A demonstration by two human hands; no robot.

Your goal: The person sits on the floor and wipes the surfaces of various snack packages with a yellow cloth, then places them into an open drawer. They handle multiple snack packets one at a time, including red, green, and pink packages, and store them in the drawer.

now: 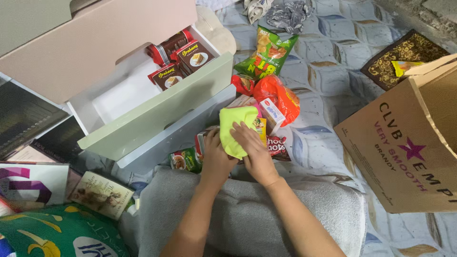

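Observation:
My right hand (pixel 254 152) presses a bright yellow-green cloth (pixel 235 121) down onto a packet in a pile of snack packs on the floor. My left hand (pixel 215 159) holds that packet from the left side, under the cloth; the packet is mostly hidden. Around them lie a green can-like pack (pixel 186 160), a red chocolate packet (pixel 277 145), a small white and red box (pixel 271 114) and an orange bag (pixel 281 97). My forearms rest over a grey blanket (pixel 247 214) on my lap.
An open pale green drawer (pixel 157 107) at upper left holds several brown cracker boxes (pixel 195 54). A green chips bag (pixel 266 54) lies behind the pile. A brown cardboard box (pixel 414 138) stands at right. Books (pixel 100 192) and magazines lie at lower left.

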